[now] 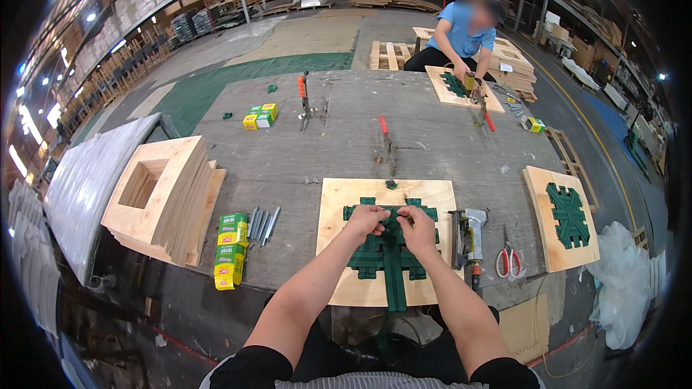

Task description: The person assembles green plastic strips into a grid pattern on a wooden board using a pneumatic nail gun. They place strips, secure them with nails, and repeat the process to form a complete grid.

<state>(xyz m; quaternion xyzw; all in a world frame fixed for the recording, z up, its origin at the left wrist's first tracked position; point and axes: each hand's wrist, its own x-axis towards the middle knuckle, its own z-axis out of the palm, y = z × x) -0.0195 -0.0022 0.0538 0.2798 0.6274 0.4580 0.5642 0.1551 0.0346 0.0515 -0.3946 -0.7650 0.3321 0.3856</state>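
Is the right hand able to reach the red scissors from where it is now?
Probably yes: the scissors lie open on the table, right of the right hand. Only the staple gun lies between, low enough to pass over.

Grey worktable [317, 148] carries plywood boards [339, 198], a stack of square wooden frames [169, 194], staple boxes [231, 248], staple gun [468, 234], scissors [508, 259], clamps [304, 97].
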